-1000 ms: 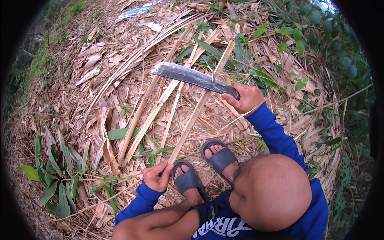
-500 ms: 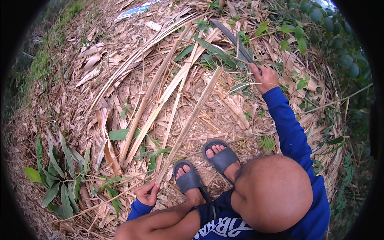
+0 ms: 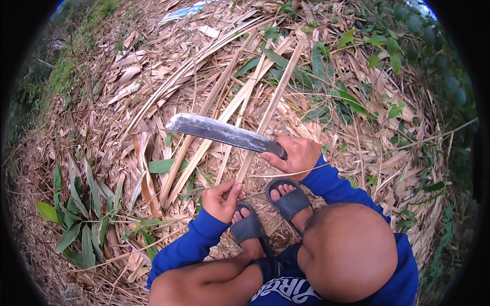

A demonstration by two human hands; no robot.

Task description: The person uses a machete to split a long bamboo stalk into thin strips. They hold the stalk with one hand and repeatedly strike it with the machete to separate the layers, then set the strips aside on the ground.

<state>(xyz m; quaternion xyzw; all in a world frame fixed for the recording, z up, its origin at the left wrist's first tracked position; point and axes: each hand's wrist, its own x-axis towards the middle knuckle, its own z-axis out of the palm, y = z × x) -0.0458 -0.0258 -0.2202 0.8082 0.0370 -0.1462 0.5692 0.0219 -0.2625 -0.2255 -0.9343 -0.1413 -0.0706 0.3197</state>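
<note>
My left hand (image 3: 222, 200) is closed, pinching the near end of a long pale bamboo strip (image 3: 277, 98) between thumb and fingers. The strip slants away to the far right over the litter. In my right hand (image 3: 300, 157) is the handle of a machete (image 3: 219, 129), fingers wrapped round it. Its broad, dark, worn blade points left and crosses in front of the strip. I cannot tell whether blade and strip touch. Several more split bamboo strips (image 3: 230, 110) lie on the ground left of the held one, partly hidden by the blade.
Dry leaves and husks (image 3: 117, 122) cover the ground. My sandalled feet (image 3: 250, 227) are close below the hands. A green leafy plant (image 3: 81, 219) stands at the left, and leafy bushes (image 3: 439, 46) at the right. A blue and white sheet (image 3: 186, 11) lies far off.
My right hand has come nearer and leftward, swinging the machete from the far side to across the strip. My left hand has moved forward and right, pushing the strip farther away.
</note>
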